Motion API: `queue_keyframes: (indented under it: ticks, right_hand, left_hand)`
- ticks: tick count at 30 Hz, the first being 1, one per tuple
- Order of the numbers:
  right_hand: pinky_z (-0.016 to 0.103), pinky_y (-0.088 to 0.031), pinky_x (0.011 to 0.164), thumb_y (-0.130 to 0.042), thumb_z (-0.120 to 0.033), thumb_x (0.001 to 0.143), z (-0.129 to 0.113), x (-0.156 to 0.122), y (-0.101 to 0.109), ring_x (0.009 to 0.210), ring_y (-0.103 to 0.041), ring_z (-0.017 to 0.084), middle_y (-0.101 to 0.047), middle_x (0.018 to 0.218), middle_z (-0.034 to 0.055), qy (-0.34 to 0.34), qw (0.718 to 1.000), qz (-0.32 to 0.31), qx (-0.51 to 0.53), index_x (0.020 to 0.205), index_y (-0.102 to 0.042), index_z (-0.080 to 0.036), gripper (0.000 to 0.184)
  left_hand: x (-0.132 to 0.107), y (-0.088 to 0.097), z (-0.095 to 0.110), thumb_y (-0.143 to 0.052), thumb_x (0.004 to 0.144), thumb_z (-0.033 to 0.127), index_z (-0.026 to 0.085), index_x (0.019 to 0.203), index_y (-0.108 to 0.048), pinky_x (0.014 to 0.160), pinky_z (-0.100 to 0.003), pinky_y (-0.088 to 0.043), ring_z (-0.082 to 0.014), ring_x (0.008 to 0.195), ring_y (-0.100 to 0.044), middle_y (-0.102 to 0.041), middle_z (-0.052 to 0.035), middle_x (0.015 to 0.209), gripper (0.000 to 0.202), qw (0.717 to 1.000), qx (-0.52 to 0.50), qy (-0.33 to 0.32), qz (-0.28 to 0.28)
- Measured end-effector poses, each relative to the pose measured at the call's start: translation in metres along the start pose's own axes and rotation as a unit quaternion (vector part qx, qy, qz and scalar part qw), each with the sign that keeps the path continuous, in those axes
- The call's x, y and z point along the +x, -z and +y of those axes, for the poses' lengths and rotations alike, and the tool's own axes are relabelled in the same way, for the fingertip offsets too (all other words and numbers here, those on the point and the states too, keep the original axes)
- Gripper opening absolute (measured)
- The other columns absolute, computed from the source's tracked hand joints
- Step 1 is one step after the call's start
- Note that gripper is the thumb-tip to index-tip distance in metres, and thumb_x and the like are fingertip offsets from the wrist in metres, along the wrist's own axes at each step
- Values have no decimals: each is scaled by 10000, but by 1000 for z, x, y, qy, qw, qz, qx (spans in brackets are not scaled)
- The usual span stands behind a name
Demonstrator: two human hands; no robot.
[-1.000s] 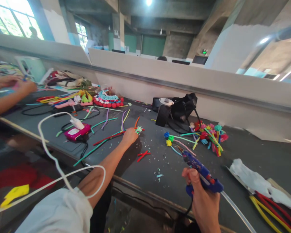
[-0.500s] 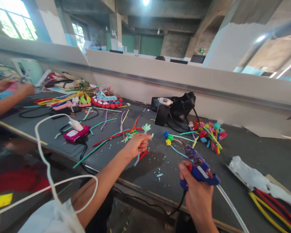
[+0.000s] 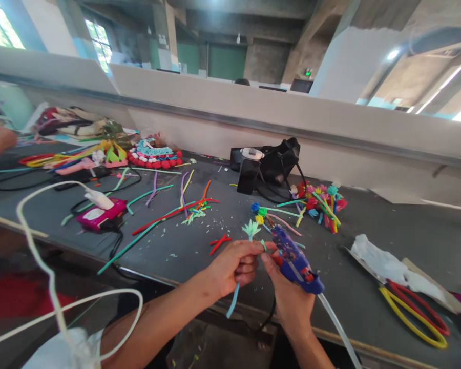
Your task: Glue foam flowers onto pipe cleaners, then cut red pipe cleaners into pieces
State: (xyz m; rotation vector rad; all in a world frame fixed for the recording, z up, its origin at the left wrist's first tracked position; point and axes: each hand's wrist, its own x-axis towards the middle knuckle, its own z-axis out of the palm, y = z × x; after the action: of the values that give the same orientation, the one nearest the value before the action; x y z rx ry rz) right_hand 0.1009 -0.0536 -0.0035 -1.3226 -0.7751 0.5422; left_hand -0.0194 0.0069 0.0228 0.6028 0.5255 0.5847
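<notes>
My left hand (image 3: 240, 264) is closed round the blue stem of a pale green pipe-cleaner flower (image 3: 250, 229). The flower's head stands above my fingers, and the stem's lower end hangs below them. A small green piece (image 3: 263, 246) shows at the fingertips, where both hands meet. My right hand (image 3: 288, 287) grips a blue glue gun (image 3: 296, 259) with a clear glue stick out of its back; its nozzle points up and left. Just beyond the nozzle lie blue, green and yellow flower heads (image 3: 258, 219) on stems.
A bunch of colourful flowers (image 3: 326, 202) lies at the back right, near a black bag (image 3: 286, 161) and a phone (image 3: 248, 177). Scissors (image 3: 415, 312) lie at right. A magenta power block (image 3: 102, 214) with a white cable stands left. Another person's hand (image 3: 0, 141) is at far left.
My left hand has moved right with the flower, and my right hand with the glue gun has come in beside it. The hands now touch at the fingertips. The view has shifted right.
</notes>
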Motion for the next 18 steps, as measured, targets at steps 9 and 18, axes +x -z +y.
queue_keyframes:
  ticks: [9, 18]
  right_hand:
    - [313, -555, 701, -817, -417, 662, -8, 7, 4, 709, -687, 195, -748, 816, 48, -8, 999, -21, -41, 850, -739, -174, 317]
    - [324, -552, 692, -820, -395, 669, -3, 8, 5, 678, -678, 192, -740, 775, 55, 5, 999, 2, -43, 834, -729, -155, 305]
  left_hand:
    - [-4, 2, 3, -737, 729, 258, 142, 847, -676, 365, -181, -68, -36, 412, -64, -166, 133, 462, 176, 1000, 16, 12, -23]
    - [-6, -2, 8, -821, 645, 394, 179, 726, -535, 389, -188, -79, -26, 418, -110, -219, 137, 478, 367, 994, 103, -26, 8]
